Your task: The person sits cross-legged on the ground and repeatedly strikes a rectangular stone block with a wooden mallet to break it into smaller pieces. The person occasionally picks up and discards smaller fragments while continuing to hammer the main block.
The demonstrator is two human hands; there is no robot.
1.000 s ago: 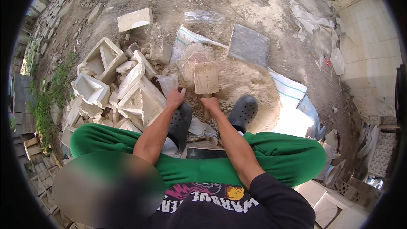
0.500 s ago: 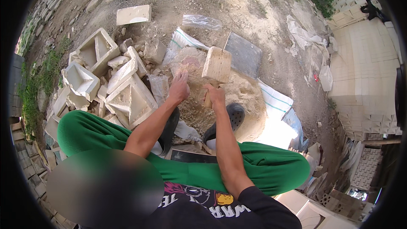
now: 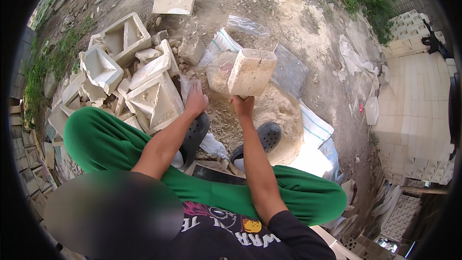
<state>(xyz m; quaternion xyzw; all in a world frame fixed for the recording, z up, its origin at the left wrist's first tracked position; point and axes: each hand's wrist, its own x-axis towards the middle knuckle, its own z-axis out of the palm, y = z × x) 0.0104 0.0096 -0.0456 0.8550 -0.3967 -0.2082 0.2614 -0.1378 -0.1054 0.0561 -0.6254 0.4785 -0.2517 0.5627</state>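
My right hand (image 3: 242, 105) is shut on the short handle of a heavy pale block-headed mallet (image 3: 252, 72), held raised above a sand heap (image 3: 274, 110). Behind the mallet head a rounded pale lump (image 3: 219, 70) sits on the heap, partly hidden. My left hand (image 3: 196, 100) lies flat with fingers spread on a grey shard (image 3: 186, 84) at the heap's left edge, holding nothing. I sit in green trousers with black clogs (image 3: 267, 137) planted on either side of the heap.
A pile of broken pale hollow casts (image 3: 144, 91) lies at my left. A dark square slab (image 3: 291, 72) and a white woven sack (image 3: 315, 125) border the heap. Stacked pale tiles (image 3: 414, 106) fill the right. A flat pale slab (image 3: 173, 4) lies far ahead.
The mallet has risen toward the camera in my right hand. My left hand has left the block and dropped down to the left onto the shard.
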